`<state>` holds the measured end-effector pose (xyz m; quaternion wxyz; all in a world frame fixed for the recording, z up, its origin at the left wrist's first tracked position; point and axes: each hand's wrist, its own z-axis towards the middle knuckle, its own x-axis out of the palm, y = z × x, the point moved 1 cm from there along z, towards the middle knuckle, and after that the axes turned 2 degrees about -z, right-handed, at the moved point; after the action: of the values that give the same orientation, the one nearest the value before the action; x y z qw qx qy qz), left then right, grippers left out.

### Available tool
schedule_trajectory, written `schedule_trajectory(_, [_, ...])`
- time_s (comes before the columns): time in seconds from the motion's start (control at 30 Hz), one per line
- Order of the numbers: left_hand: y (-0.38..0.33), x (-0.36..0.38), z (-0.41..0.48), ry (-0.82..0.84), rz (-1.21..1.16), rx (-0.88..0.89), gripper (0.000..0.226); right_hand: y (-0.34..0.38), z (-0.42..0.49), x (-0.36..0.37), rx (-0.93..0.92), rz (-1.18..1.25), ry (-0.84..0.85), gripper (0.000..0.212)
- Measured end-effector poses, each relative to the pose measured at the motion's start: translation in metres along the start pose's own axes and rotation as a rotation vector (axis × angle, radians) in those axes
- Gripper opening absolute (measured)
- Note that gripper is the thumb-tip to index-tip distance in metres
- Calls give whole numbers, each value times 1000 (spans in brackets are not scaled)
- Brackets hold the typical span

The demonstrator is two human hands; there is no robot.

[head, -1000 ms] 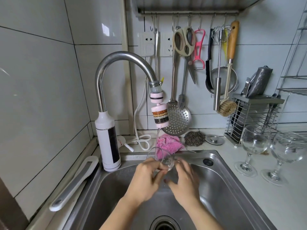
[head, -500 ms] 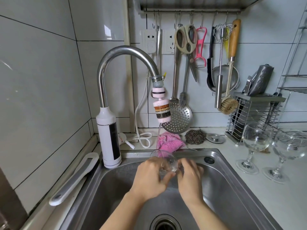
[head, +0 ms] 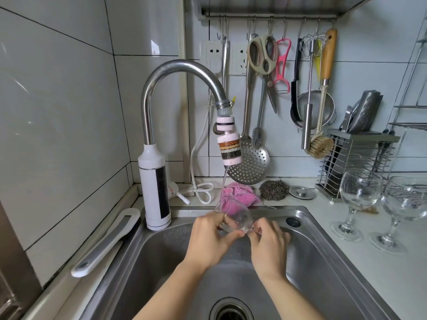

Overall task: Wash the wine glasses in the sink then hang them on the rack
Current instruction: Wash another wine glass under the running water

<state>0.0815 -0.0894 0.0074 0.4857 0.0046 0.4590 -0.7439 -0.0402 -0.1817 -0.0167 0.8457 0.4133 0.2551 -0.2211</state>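
Note:
A clear wine glass [head: 238,215] lies tilted over the steel sink [head: 323,262], its mouth up and to the left under a thin stream of water from the tap [head: 180,68]. My left hand [head: 210,241] grips its bowl from the left. My right hand [head: 269,243] pinches the stem end on the right; the foot is hidden behind the fingers. Two more wine glasses [head: 358,199] [head: 404,209] stand upright on the counter at the right. A wire rack [head: 413,88] rises at the far right edge.
A water filter [head: 230,148] hangs on the tap's spout. Behind the sink lie a pink cloth [head: 240,192], a steel scourer [head: 273,190] and a drain plug [head: 302,192]. Utensils hang from a rail [head: 272,17]. A wire holder [head: 355,162] stands behind the glasses; a white handle [head: 104,241] lies left of the sink.
The glass has tipped a little more upright under the stream and both hands have shifted slightly on it. The camera has tilted a little.

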Motion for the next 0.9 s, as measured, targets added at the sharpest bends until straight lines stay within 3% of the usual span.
schedule_trajectory(0.17, [-2, 2, 2, 97, -42, -85, 13, -4, 1, 0, -8, -6, 2, 17])
schedule_trajectory(0.3, [-7, 4, -2, -32, 86, 56, 32, -1, 1, 1, 0, 47, -47, 22])
schedule_trajectory(0.4, [-7, 8, -5, -121, 126, 141, 33, 0, 0, 2, 5, 55, -61, 24])
schedule_trajectory(0.57, [-1, 5, -2, 8, 3, -25, 18, -3, -1, 4, -13, 16, -16, 24])
schedule_trajectory(0.73, [0, 3, -2, 89, 21, -61, 16, -5, -1, 3, -21, 22, -7, 23])
schedule_trajectory(0.9, [-4, 7, -6, -95, 107, 70, 32, -1, 0, 6, 32, 34, -3, 17])
